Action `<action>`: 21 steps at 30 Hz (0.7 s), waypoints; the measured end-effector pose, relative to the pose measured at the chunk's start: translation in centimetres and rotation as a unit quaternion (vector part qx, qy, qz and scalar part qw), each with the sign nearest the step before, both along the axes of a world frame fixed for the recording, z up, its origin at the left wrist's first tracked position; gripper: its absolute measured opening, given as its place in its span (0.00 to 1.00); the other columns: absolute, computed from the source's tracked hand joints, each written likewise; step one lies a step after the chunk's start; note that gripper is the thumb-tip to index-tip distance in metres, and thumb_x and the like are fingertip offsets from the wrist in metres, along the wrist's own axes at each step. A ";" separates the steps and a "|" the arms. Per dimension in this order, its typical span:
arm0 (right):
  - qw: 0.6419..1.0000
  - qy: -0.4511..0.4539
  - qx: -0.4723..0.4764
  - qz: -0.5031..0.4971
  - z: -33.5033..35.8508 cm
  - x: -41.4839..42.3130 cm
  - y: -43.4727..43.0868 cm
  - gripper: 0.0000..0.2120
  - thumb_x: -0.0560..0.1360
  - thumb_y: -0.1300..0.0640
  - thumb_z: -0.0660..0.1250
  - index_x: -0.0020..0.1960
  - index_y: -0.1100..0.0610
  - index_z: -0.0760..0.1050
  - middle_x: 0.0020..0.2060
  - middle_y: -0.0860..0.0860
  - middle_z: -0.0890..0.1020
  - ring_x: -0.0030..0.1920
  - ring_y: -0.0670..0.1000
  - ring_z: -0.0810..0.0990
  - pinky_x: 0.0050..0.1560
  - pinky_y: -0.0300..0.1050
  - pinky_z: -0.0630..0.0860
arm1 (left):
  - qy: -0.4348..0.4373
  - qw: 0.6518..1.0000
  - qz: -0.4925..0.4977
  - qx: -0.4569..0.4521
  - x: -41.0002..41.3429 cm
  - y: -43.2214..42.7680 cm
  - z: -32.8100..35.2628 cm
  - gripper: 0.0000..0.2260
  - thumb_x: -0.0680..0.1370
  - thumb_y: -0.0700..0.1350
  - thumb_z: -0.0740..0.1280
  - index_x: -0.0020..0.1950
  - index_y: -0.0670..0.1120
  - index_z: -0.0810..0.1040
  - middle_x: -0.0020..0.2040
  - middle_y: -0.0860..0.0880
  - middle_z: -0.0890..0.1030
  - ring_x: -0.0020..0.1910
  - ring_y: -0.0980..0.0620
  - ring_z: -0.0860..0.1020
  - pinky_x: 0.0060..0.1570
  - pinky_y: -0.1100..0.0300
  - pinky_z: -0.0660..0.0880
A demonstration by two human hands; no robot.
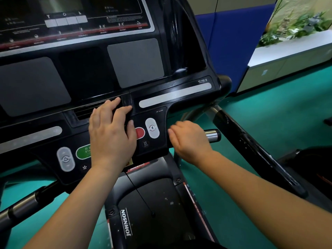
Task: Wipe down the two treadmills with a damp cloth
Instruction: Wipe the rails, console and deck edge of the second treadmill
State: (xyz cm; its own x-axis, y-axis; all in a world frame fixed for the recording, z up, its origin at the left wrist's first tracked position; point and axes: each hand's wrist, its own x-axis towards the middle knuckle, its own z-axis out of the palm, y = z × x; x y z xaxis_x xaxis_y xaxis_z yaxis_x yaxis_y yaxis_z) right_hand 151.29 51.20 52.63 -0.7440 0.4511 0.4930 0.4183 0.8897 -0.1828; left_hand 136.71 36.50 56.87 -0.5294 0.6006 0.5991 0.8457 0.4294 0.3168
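Observation:
A black Johnson treadmill fills the view, with its console [136, 62] in front of me and its belt deck [154, 198] below. My left hand [111, 133] lies spread on the console's middle, between the green start button [83, 152] and the red stop button [141, 133]. It presses down a dark cloth [124, 115], which shows only between the fingers and thumb. My right hand [188, 139] hovers at the console's right edge, fingers loosely curled and holding nothing, just left of the chrome grip end [212, 135].
Black side handrails run down at the right [251, 146] and lower left [23, 203]. The floor [269, 114] is green. At the right stand a blue partition [231, 42] and a white planter cabinet [291, 58] with greenery.

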 end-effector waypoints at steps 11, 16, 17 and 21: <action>0.987 -0.049 -0.101 -0.117 -1.1 5.9 6.6 0.18 0.76 0.46 0.48 0.33 0.52 0.66 0.33 0.50 0.74 0.40 0.59 0.76 0.35 0.46 0.61 | 0.003 1.000 0.007 -0.001 -0.1 0.0 0.0 0.14 0.76 0.43 0.66 0.61 0.47 0.76 0.67 0.47 0.71 0.68 0.43 0.66 0.69 0.41 0.62; 0.990 -0.047 -0.042 -0.125 -0.4 3.3 3.4 0.21 0.77 0.48 0.50 0.35 0.55 0.75 0.33 0.53 0.79 0.38 0.59 0.77 0.35 0.46 0.63 | 0.008 1.000 0.016 -0.002 0.3 0.2 0.0 0.14 0.75 0.42 0.66 0.61 0.46 0.76 0.67 0.46 0.71 0.68 0.43 0.65 0.69 0.41 0.61; 0.994 -0.038 -0.027 -0.099 -0.4 2.4 2.4 0.21 0.77 0.48 0.51 0.34 0.55 0.75 0.32 0.53 0.79 0.36 0.59 0.77 0.34 0.47 0.64 | 0.009 1.000 0.017 -0.003 0.3 0.2 0.1 0.14 0.75 0.42 0.66 0.61 0.46 0.76 0.67 0.46 0.71 0.67 0.43 0.65 0.69 0.41 0.61; 1.000 0.000 0.008 -0.015 -1.3 1.6 1.6 0.16 0.77 0.49 0.56 0.35 0.53 0.75 0.31 0.50 0.77 0.33 0.55 0.74 0.33 0.46 0.67 | 0.011 1.000 0.018 -0.003 0.1 0.2 0.1 0.14 0.76 0.42 0.66 0.61 0.46 0.76 0.67 0.46 0.71 0.67 0.43 0.66 0.69 0.41 0.61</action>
